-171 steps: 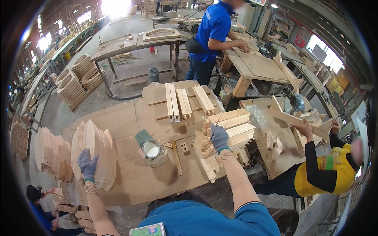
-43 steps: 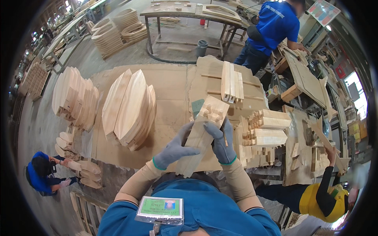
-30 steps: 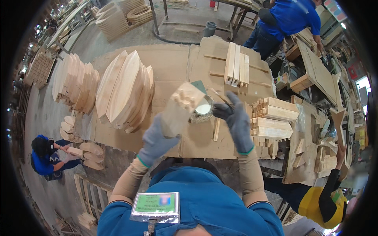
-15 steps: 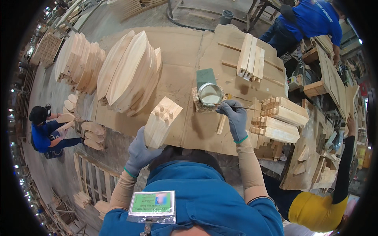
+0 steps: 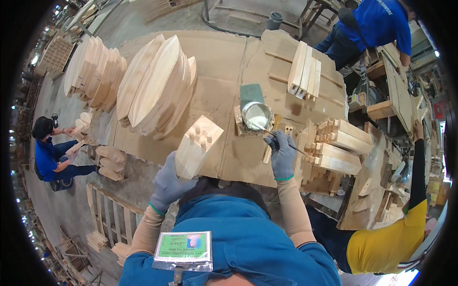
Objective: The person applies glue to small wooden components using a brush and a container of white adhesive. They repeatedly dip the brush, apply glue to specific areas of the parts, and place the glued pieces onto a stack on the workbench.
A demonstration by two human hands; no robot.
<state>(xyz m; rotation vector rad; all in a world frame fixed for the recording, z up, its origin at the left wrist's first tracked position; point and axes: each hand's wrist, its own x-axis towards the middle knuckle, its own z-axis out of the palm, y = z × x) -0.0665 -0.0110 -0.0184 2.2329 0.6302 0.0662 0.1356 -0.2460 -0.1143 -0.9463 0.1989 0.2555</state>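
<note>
My left hand [image 5: 171, 183], in a grey glove, is closed around the lower part of a pale wooden block [image 5: 194, 153]. Several short dowels [image 5: 200, 137] stick out of the block's end, which faces up. My right hand [image 5: 282, 155], gloved too, pinches a thin brush [image 5: 286, 140]. Its tip reaches over a round tin [image 5: 258, 125] of whitish liquid, likely glue, at the tin's near right rim. The tin rests on a crusted wooden block, with a dark green flat piece [image 5: 251, 94] behind it.
Cardboard [image 5: 214, 71] covers the table. Curved wooden panels [image 5: 157, 90] stand stacked at the left. Dowelled wooden pieces [image 5: 338, 148] lie right of my right hand, and wooden bars [image 5: 304, 71] sit at the back right. Co-workers are at the left [image 5: 52, 157], far right and near right [image 5: 386, 238].
My right hand has moved slightly left and toward me, and the brush has turned so that its handle slants down to the right. My left hand still holds the block, almost unmoved.
</note>
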